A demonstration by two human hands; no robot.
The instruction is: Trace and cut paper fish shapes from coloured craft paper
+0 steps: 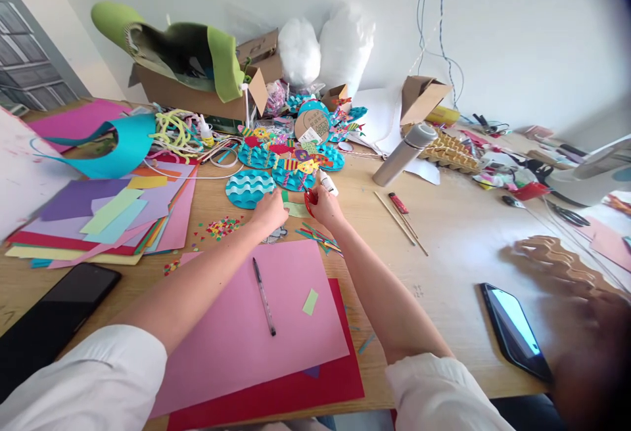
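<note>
Red-handled scissors are in my right hand, its fingers closed round the handles. My left hand is closed in a pinch on a small green piece of paper, just left of the scissors. A pale green paper strip lies on the table between the hands. Beyond them are blue wavy-topped discs, some decorated with colourful paper fish shapes. A white glue bottle lies just past my right hand. Thin coloured paper strips are scattered nearer me.
A pen and a green scrap lie on pink paper. Stacked coloured sheets and a black phone are left. Right are a grey flask, wooden sticks and a lit phone. Boxes stand behind.
</note>
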